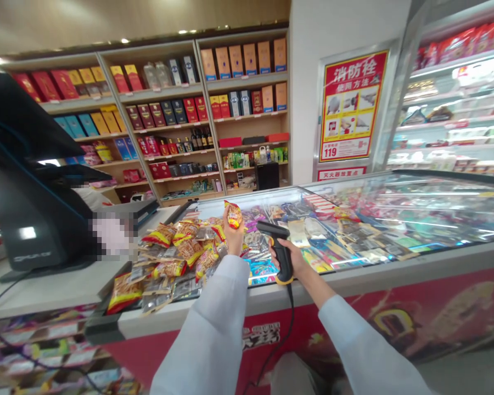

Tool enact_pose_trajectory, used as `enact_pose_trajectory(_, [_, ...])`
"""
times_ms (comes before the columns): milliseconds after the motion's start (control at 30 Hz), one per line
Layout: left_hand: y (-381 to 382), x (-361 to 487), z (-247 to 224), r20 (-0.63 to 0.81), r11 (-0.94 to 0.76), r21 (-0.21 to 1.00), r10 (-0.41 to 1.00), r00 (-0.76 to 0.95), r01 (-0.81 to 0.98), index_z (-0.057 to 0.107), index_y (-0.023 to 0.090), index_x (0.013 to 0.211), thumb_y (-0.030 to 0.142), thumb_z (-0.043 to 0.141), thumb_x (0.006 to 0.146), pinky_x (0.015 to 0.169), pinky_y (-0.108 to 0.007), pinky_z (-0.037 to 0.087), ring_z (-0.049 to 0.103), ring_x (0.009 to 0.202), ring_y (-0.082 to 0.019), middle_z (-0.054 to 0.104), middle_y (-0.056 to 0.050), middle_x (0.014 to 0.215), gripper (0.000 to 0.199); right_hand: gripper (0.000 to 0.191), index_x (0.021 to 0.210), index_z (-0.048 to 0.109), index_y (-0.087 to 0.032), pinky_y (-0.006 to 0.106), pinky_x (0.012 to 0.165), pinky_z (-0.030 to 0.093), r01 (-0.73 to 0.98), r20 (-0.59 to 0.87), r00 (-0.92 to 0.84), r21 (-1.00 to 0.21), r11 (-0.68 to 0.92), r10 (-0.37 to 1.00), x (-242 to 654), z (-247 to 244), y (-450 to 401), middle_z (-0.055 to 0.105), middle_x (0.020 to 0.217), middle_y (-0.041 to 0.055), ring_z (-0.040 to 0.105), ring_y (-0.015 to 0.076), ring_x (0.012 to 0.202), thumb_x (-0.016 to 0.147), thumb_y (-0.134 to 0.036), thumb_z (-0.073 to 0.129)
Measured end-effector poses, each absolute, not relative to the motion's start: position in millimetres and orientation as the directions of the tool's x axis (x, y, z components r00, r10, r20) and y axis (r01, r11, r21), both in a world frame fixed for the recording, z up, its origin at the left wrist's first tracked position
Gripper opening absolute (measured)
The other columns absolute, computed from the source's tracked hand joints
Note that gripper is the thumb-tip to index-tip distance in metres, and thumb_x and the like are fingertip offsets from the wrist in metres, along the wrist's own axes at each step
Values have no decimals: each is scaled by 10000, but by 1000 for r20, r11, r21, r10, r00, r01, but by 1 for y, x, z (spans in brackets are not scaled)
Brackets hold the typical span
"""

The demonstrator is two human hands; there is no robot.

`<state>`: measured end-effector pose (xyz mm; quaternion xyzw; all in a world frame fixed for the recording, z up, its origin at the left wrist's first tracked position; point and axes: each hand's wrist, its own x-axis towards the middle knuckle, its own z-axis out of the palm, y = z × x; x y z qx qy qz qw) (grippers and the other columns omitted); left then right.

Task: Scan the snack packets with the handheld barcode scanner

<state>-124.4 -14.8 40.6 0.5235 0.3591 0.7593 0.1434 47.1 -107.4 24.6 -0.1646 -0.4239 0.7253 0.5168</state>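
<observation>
My left hand (234,237) is closed around a small red-and-yellow snack bag (233,214), held up above the glass top of the chest freezer (337,285). To its right, my right hand (288,258) grips a black barcode scanner (283,253) by its handle, with the scanner's head pointing left toward the bag. A cord (290,312) runs down from the handle. Left of my left hand, a pile of similar snack bags (188,249) lies on the freezer's left end, mixed with dark flat packets (154,300).
A black checkout terminal (28,219) stands on the white counter (61,291) at left. More dark packets (364,238) lie on the freezer's glass at right. Shelves of boxes (168,115) line the back wall, beside a red poster (352,107) and a lit refrigerated shelf (453,123).
</observation>
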Motion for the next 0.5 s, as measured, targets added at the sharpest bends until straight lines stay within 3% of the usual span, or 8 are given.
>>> enact_pose_trajectory(500, [-13,-124,37,700,-708,690,600,-389,150,447,268,1338,207,677,747,1006,-328,441,551,1189,-195,591,-66,1266,638,250,798,540,-192,208,347,365,-673,247,-373,-735,-78,894,48,26,-106,547,582,-24,473,100,382,727,-421,610])
